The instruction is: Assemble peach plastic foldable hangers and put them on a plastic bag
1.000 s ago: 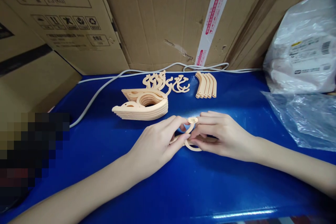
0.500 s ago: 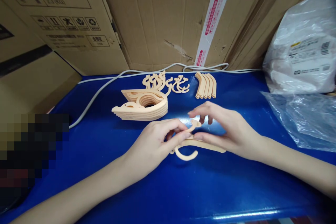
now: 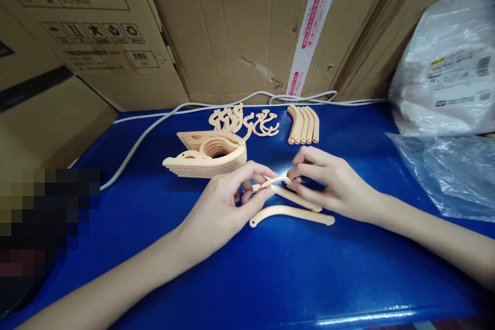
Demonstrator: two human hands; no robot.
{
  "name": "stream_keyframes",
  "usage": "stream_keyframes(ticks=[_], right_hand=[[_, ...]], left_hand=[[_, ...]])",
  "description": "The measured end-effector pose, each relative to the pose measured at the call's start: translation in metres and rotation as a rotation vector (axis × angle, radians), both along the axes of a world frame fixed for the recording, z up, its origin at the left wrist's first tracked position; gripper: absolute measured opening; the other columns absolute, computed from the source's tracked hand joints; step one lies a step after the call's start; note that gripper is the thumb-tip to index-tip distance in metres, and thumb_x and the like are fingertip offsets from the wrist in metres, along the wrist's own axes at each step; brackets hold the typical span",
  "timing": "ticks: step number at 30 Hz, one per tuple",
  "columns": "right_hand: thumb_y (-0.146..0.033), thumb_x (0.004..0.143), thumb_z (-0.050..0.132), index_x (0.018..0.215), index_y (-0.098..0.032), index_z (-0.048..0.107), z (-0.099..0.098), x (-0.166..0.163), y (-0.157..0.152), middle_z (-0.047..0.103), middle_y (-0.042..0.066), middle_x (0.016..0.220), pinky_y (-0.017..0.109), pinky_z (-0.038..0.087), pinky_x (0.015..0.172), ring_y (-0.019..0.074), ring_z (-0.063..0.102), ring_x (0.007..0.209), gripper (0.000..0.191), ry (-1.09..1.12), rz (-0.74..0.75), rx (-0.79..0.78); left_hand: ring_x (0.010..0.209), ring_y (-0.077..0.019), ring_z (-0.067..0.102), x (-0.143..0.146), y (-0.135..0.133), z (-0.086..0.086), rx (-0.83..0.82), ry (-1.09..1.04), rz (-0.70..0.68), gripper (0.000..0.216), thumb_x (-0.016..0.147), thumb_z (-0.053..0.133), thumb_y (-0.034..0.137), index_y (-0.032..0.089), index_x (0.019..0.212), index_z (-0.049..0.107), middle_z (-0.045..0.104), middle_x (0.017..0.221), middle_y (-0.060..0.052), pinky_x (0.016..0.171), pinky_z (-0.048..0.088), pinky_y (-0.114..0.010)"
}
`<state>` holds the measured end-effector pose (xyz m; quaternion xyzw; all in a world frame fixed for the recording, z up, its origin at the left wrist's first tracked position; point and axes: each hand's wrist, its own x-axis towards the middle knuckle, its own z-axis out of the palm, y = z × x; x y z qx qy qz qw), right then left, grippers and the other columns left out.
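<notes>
My left hand (image 3: 226,201) and my right hand (image 3: 328,185) meet over the blue table (image 3: 270,278), both pinching a thin peach plastic hanger piece (image 3: 288,195) just above the surface. The left fingers grip its left end; the right fingertips close on the small hook end near the middle. A second curved peach bar (image 3: 294,213) lies flat on the table just in front of the hands, untouched.
A stack of peach hanger bodies (image 3: 209,157) sits behind the left hand. Loose hooks (image 3: 247,121) and several curved bars (image 3: 304,125) lie further back. A white cable (image 3: 154,129), cardboard boxes (image 3: 240,31) and plastic bags (image 3: 448,113) bound the table.
The assembled piece has come apart: one curved bar now lies on the table, while both hands lifted the other thin piece slightly and shifted back toward the stack.
</notes>
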<state>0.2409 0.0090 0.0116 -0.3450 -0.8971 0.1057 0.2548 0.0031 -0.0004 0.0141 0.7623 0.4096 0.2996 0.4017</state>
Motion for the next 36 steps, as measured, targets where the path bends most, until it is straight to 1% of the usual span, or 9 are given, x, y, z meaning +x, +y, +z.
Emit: stream_keyframes(ticks=[5,9,12,15,22,25,27,33,36], right_hand=[[-0.028,0.094,0.054,0.078,-0.019,0.055,-0.004,0.001,0.002,0.057,-0.002,0.069,0.023,0.042,0.058,0.011,0.052,0.061,0.018,0.186,-0.09,-0.334],[-0.034,0.092,0.057,0.084,-0.018,0.059,-0.01,0.002,0.005,0.068,0.001,0.077,0.026,0.048,0.064,0.0153,0.064,0.07,0.018,0.386,-0.186,-0.575],[-0.038,0.09,0.062,0.085,-0.017,0.063,-0.011,0.001,0.007,0.069,0.002,0.076,0.026,0.049,0.063,0.0141,0.063,0.067,0.021,0.464,-0.203,-0.617],[-0.037,0.089,0.064,0.084,-0.017,0.064,-0.01,0.0,0.008,0.068,0.001,0.075,0.026,0.05,0.062,0.0124,0.06,0.064,0.02,0.512,-0.192,-0.645],[-0.038,0.089,0.065,0.086,-0.018,0.069,-0.012,0.001,0.007,0.07,0.001,0.08,0.024,0.05,0.063,0.0111,0.06,0.066,0.02,0.515,-0.163,-0.69],[-0.04,0.087,0.067,0.086,-0.018,0.07,-0.013,0.001,0.007,0.07,0.002,0.08,0.025,0.05,0.064,0.0123,0.062,0.067,0.023,0.52,-0.173,-0.693],[-0.041,0.086,0.068,0.086,-0.018,0.07,-0.013,0.001,0.008,0.071,0.002,0.08,0.026,0.05,0.064,0.0128,0.062,0.068,0.023,0.529,-0.176,-0.701],[-0.039,0.085,0.069,0.088,-0.019,0.07,-0.014,0.002,0.008,0.072,0.001,0.08,0.026,0.051,0.065,0.0126,0.063,0.069,0.02,0.546,-0.155,-0.742],[-0.039,0.086,0.069,0.087,-0.019,0.07,-0.014,0.002,0.007,0.072,0.001,0.081,0.026,0.051,0.066,0.0131,0.063,0.07,0.021,0.538,-0.148,-0.749]], left_hand=[[0.068,-0.0063,0.054,-0.004,0.001,-0.002,0.249,0.065,0.048,0.023,0.093,0.059,0.019,0.023,0.115,0.056,0.061,0.1,0.003,0.058,0.04,-0.02],[0.067,-0.0084,0.053,-0.008,0.001,0.0,0.421,0.22,-0.06,0.005,0.096,0.057,0.023,0.021,0.099,0.056,0.058,0.084,0.005,0.061,0.04,-0.022],[0.067,-0.0127,0.054,-0.011,0.0,0.002,0.58,0.406,-0.207,0.021,0.093,0.06,0.036,0.018,0.085,0.055,0.057,0.077,0.003,0.058,0.038,-0.026],[0.068,-0.0167,0.056,-0.012,0.001,0.003,0.704,0.554,-0.268,0.029,0.089,0.063,0.045,0.018,0.083,0.054,0.059,0.077,0.0,0.056,0.037,-0.03],[0.069,-0.0173,0.056,-0.011,0.002,0.0,0.802,0.656,-0.385,0.018,0.094,0.055,0.029,0.018,0.08,0.054,0.059,0.077,0.0,0.056,0.035,-0.031],[0.068,-0.0166,0.056,-0.011,0.003,-0.001,0.873,0.601,-0.326,0.02,0.098,0.05,0.025,0.017,0.08,0.056,0.059,0.074,0.0,0.056,0.036,-0.031],[0.069,-0.0145,0.056,-0.011,0.003,0.0,0.748,0.483,-0.286,0.019,0.099,0.053,0.027,0.017,0.084,0.058,0.061,0.077,0.001,0.059,0.038,-0.028],[0.065,-0.0074,0.055,-0.007,0.009,0.008,-0.17,-0.14,-0.115,0.013,0.082,0.074,0.024,0.02,0.088,0.063,0.062,0.078,0.005,0.057,0.042,-0.017],[0.064,-0.0059,0.054,-0.006,0.012,0.009,-0.366,-0.31,-0.118,0.008,0.082,0.071,0.023,0.021,0.088,0.066,0.061,0.073,0.006,0.059,0.044,-0.015]])
